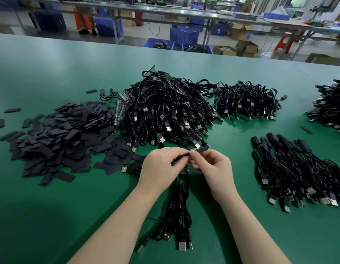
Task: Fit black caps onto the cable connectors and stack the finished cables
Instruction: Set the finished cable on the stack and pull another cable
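Hands (186, 164) pinching flat matte cap (200, 150), glossy cables (177, 212)

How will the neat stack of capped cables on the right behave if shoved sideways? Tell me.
The capped cable stack would probably smear apart rather than slide whole: the thin cords look floppy and loosely laid. It likely feels light. Nothing should roll, since the plugs look flat, though cords may tangle.

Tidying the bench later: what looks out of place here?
A few black caps lie strayed from the cap heap: one alone between the cable piles on the right, others scattered past the heap's left edge.
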### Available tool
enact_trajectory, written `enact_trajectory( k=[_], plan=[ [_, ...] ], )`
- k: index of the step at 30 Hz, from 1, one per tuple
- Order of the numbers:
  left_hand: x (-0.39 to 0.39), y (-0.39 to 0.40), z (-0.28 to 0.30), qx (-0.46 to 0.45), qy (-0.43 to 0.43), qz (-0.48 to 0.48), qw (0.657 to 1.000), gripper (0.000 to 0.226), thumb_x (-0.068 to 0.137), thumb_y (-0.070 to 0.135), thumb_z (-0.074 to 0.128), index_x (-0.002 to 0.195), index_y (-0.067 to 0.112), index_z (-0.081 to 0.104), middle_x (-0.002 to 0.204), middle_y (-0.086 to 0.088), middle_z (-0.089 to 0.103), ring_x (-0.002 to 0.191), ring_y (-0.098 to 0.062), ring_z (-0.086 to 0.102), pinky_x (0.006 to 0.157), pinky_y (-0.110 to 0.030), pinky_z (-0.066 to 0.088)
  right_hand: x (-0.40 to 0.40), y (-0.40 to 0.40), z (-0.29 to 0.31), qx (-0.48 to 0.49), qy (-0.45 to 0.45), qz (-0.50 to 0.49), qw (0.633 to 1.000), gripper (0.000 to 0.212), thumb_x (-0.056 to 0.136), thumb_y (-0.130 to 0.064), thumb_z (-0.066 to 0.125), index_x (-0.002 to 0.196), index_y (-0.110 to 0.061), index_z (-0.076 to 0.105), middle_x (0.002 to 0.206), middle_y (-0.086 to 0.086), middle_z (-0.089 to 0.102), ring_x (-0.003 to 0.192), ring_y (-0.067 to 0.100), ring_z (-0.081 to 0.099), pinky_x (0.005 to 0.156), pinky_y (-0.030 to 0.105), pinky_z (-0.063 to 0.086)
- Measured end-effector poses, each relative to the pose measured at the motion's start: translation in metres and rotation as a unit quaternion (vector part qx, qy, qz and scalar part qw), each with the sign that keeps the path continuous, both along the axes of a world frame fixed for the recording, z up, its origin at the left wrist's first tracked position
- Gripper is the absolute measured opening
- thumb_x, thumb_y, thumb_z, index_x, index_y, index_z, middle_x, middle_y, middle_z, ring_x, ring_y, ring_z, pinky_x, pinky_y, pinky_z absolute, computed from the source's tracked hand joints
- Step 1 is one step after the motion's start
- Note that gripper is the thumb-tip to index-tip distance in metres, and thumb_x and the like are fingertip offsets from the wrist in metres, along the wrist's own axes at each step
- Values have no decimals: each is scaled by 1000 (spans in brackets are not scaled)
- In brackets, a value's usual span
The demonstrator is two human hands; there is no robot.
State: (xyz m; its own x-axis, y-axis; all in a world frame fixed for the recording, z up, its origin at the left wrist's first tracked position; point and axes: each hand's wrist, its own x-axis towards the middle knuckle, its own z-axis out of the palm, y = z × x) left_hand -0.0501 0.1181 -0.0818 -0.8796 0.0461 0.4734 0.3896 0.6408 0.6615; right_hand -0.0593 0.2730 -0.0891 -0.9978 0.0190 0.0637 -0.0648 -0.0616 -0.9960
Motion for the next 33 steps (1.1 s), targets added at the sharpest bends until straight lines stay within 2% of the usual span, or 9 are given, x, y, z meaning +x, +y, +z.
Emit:
enact_trajectory(
  k=[4, 7, 15, 19, 21, 22, 24, 27, 33],
  plan=[
    [2, 3, 1, -24, 69, 15, 997, 15, 84, 23, 68, 95, 22, 78, 83, 11, 74, 78, -5, 65, 72, -28, 53, -1, -3, -1, 8, 6, -5, 1000, 12, 86, -18, 75, 77, -25, 78, 73, 2, 74, 72, 11, 68, 71, 23, 57],
    [2, 3, -1, -17, 87, 20, 996, 16, 83, 21, 69, 95, 20, 79, 83, 10, 75, 77, -7, 66, 73, -30, 54, 0, -3, -2, 11, 8, 2, 1000, 11, 86, -20, 76, 76, -23, 77, 72, 2, 73, 72, 13, 66, 73, 27, 57],
    [3, 1, 0, 17, 56, 19, 998, 22, 82, 21, 68, 102, 20, 78, 86, 7, 76, 78, -10, 67, 74, -31, 55, 2, -4, 0, -2, 6, 27, 1000, 12, 87, -21, 75, 76, -26, 77, 73, 0, 72, 73, 11, 66, 73, 23, 57],
    [2, 0, 0, 4, 54, 9, 998, 21, 82, 22, 68, 101, 22, 78, 85, 9, 75, 80, -7, 64, 76, -19, 47, 2, -3, 1, 17, 1, 31, 999, 13, 88, -23, 74, 76, -18, 75, 73, 0, 71, 71, 10, 64, 74, 29, 54],
    [0, -1, 0, -17, 63, 6, 998, 20, 82, 22, 69, 99, 22, 78, 84, 9, 75, 81, -7, 63, 75, -18, 46, 4, -4, 3, 21, 7, 22, 1000, 5, 88, -22, 74, 84, -22, 76, 75, 0, 72, 71, 7, 64, 73, 27, 52],
    [0, -1, -1, -21, 63, 12, 998, 19, 83, 22, 69, 100, 21, 78, 85, 8, 75, 80, -7, 64, 75, -21, 49, 5, -6, 3, 27, 16, 7, 999, 12, 88, -20, 75, 96, -29, 76, 81, -1, 73, 73, 6, 64, 72, 24, 52],
    [-1, -3, -1, -10, 50, 28, 998, 20, 85, 23, 69, 102, 19, 78, 89, 5, 76, 81, -10, 68, 75, -31, 56, 7, -8, 1, 69, 53, -40, 995, 42, 86, -21, 76, 121, -40, 64, 92, -11, 73, 74, 3, 66, 69, 16, 51],
    [-2, -4, -2, 9, 36, 37, 999, 21, 85, 24, 72, 104, 19, 77, 91, 4, 76, 82, -10, 69, 74, -34, 57, 8, -8, 1, 124, 123, -67, 982, 49, 90, -18, 72, 123, -50, 56, 96, -29, 70, 74, -4, 65, 66, 7, 46],
    [-2, -5, -4, 19, -10, 13, 1000, 28, 84, 23, 75, 112, 22, 74, 87, 5, 74, 83, -12, 67, 78, -31, 54, 7, -9, -5, 158, 107, -51, 980, 47, 90, -16, 72, 131, -36, 60, 90, -28, 71, 77, -7, 65, 71, 3, 44]
  ],
)
